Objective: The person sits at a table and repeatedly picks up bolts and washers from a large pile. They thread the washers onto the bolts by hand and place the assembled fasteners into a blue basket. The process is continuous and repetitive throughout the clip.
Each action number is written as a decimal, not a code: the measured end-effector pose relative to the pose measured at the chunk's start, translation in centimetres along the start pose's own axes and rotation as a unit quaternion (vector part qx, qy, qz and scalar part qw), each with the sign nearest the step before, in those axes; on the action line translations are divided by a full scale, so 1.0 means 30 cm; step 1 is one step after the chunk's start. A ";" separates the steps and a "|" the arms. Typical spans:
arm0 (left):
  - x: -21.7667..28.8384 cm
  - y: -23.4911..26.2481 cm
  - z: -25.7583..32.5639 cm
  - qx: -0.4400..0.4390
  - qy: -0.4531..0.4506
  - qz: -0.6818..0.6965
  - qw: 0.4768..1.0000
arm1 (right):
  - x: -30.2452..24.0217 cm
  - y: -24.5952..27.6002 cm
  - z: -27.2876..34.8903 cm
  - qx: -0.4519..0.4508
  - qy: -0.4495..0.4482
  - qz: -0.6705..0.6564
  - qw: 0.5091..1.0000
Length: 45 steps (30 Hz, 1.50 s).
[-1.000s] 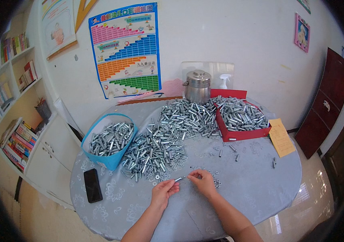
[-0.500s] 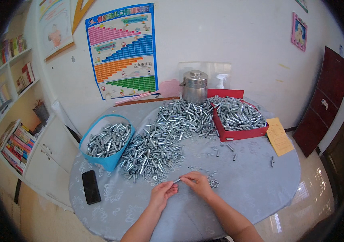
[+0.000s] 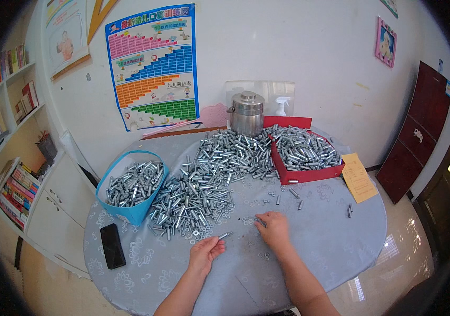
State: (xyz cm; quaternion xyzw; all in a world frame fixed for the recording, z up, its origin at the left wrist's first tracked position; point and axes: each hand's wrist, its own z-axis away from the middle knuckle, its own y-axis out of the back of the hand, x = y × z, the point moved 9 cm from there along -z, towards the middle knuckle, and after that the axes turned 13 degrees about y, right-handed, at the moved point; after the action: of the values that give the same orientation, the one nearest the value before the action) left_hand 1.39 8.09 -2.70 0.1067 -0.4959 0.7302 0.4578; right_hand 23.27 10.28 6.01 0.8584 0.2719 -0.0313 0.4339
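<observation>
In my left hand (image 3: 204,254) a silvery expansion bolt (image 3: 224,236) is gripped between thumb and fingers, its thin end pointing right and away from me. My right hand (image 3: 274,229) is over the table to the right, fingers bent and pressed together at a scatter of small nuts and washers (image 3: 248,221). Whatever its fingertips may pinch is hidden. Ahead of both hands lies a large heap of metal anchor bolts (image 3: 196,203), with loose washers along its near edge.
A blue bin (image 3: 139,215) of bolts stands left, a red box (image 3: 309,175) of them at the back right. Behind the heap are a steel pot (image 3: 247,113) and a spray bottle (image 3: 282,106). A black phone (image 3: 112,246) and a yellow paper (image 3: 359,179) lie near the table's sides.
My right hand has left the bolt and moved right and away, onto the small nuts and washers. My left hand keeps holding the bolt. The whole view has shifted slightly.
</observation>
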 end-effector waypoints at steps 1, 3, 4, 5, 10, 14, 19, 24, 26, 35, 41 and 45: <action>0.001 -0.001 0.001 0.000 0.000 -0.001 1.000 | 0.000 -0.016 0.002 -0.002 0.001 0.002 1.000; 0.004 -0.001 0.003 0.003 0.000 -0.004 1.000 | 0.000 -0.029 0.003 -0.012 -0.003 0.007 1.000; 0.006 0.000 0.005 0.006 -0.001 -0.007 1.000 | 0.000 -0.030 0.002 -0.020 -0.008 0.011 1.000; 0.006 0.001 0.006 0.008 -0.001 -0.009 1.000 | -0.001 -0.030 0.001 -0.027 -0.014 0.016 0.999; 0.001 0.002 0.002 -0.005 0.003 -0.011 1.000 | -0.014 -0.056 -0.004 -0.047 -0.095 -0.189 0.976; 0.006 -0.002 0.007 -0.009 0.004 -0.005 1.000 | -0.108 -0.108 -0.004 -0.070 -0.116 -0.399 0.907; 0.001 -0.004 0.001 -0.015 0.009 -0.013 1.000 | -0.175 -0.103 -0.013 -0.060 -0.055 -0.423 0.903; 0.001 -0.008 0.004 -0.003 0.010 -0.035 0.999 | -0.192 -0.097 -0.018 -0.074 -0.005 -0.362 0.929; 0.004 -0.014 0.010 0.005 0.007 -0.054 0.999 | -0.177 -0.124 -0.001 -0.154 -0.025 -0.301 0.941; 0.017 0.003 0.008 0.025 -0.034 -0.032 0.999 | -0.175 -0.155 0.018 -0.104 -0.082 -0.441 0.888; 0.030 0.004 0.009 0.017 -0.051 -0.022 0.998 | -0.192 -0.140 0.008 -0.080 -0.100 -0.458 0.880; 0.033 0.005 0.012 0.025 -0.057 -0.020 0.998 | -0.177 -0.170 0.030 -0.128 -0.109 -0.452 0.876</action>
State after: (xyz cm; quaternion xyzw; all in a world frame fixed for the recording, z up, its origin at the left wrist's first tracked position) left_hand 0.62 8.32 -2.02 0.1694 -0.5002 0.7262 0.4402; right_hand 16.39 9.69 3.27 0.5703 0.5827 -0.2826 0.5054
